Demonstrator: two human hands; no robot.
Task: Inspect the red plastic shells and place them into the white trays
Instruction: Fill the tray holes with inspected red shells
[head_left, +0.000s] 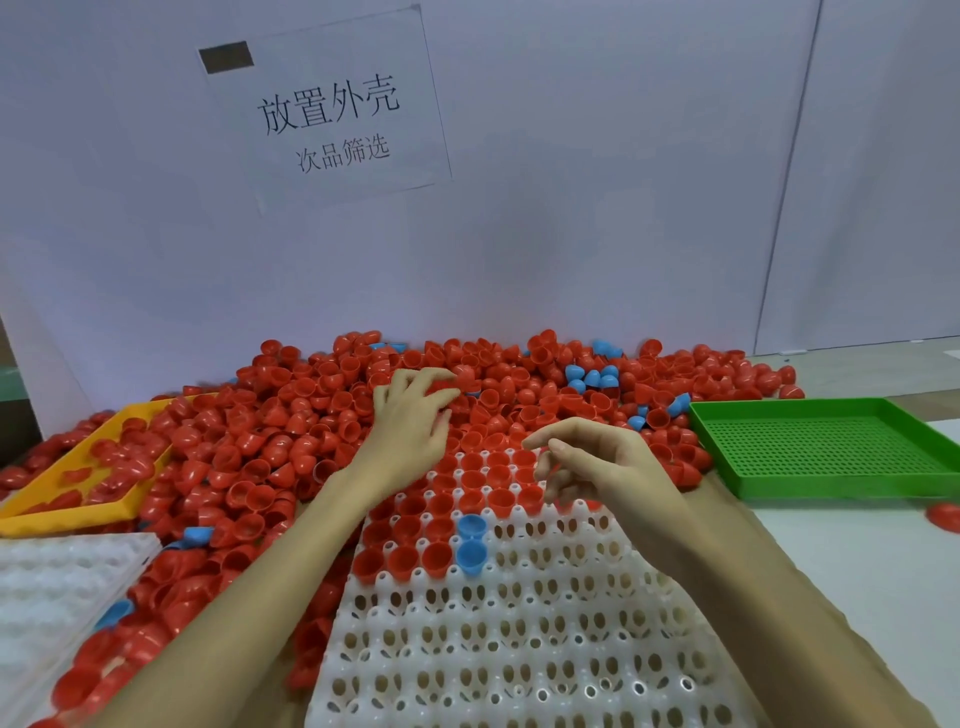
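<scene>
A big heap of red plastic shells (291, 415) covers the far half of the table. A white tray (519, 649) with rows of pockets lies in front of me; several red shells (470, 501) and two blue ones (471, 540) fill its far-left pockets. My left hand (410, 421) reaches into the heap, fingertips touching a red shell (465, 376); whether it grips the shell is unclear. My right hand (597, 467) hovers over the tray's far right corner, fingers loosely curled and apart, holding nothing.
A yellow tray (67, 512) with some red shells sits at the left. A green perforated tray (831, 447) lies at the right. A second white tray (57, 587) is at the near left. Blue shells (592, 376) are scattered in the heap. A white wall with a sign stands behind.
</scene>
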